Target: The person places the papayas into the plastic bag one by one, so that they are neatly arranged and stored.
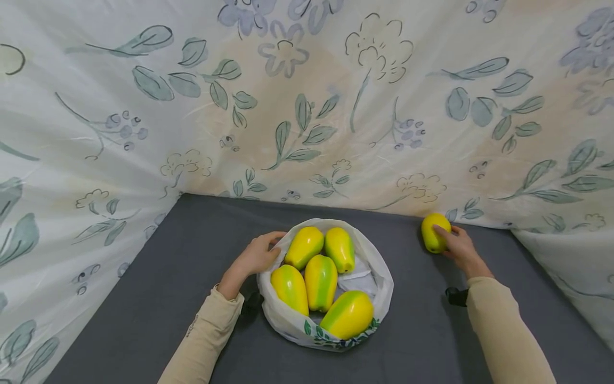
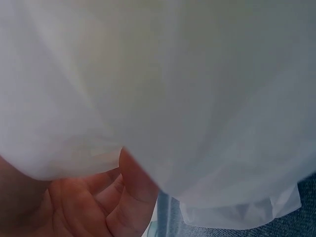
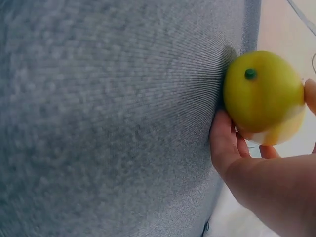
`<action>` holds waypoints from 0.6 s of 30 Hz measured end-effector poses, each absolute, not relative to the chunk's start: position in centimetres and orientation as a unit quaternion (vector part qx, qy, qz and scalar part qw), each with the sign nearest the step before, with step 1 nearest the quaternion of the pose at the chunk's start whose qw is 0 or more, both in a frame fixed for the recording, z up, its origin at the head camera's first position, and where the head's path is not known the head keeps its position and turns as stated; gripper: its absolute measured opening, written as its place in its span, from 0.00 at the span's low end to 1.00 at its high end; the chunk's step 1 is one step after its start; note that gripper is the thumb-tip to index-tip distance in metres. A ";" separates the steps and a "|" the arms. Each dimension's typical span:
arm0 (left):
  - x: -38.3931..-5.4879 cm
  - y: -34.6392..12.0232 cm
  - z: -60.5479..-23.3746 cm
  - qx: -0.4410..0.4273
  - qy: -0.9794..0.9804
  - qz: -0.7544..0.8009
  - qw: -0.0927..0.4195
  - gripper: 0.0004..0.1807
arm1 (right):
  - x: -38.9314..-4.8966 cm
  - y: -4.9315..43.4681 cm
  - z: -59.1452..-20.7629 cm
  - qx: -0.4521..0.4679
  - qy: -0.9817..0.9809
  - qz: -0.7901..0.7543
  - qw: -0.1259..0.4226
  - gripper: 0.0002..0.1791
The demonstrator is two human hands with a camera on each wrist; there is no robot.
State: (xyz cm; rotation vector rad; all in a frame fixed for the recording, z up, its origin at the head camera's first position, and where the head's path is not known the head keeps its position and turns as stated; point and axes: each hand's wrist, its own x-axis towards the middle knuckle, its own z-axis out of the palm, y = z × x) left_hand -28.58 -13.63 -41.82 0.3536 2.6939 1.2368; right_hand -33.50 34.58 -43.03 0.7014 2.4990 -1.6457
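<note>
A white plastic bag (image 1: 386, 288) with green leaf print stands wide open at the middle of the dark table. Several yellow papayas with green streaks lie inside, the nearest papaya (image 1: 348, 314) at its front edge. My left hand (image 1: 256, 255) holds the bag's rim at the left; in the left wrist view the bag's pale wall (image 2: 163, 98) fills most of the picture and hides some fingers. Far to the right, my right hand (image 1: 462, 248) grips another papaya (image 1: 435, 233) close over the table, thumb on one side and fingers on the other. Its green stem end faces the right wrist camera.
The dark grey cloth-covered table (image 1: 153, 298) reaches back to a hanging floral curtain (image 1: 307, 106), which also encloses both sides. The gripped papaya is near the table's back right edge, close to the curtain. Dark wrist straps show on both arms.
</note>
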 end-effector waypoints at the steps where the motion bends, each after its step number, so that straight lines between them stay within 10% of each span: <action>1: -28.6 -13.6 -41.8 0.118 0.899 0.414 0.077 0.22 | -33.4 34.6 -42.9 0.229 0.810 -0.539 0.035 0.56; 18: -28.5 -13.4 -41.8 0.116 0.900 0.414 0.076 0.22 | -30.6 31.9 -41.2 0.146 0.773 -0.613 0.080 0.58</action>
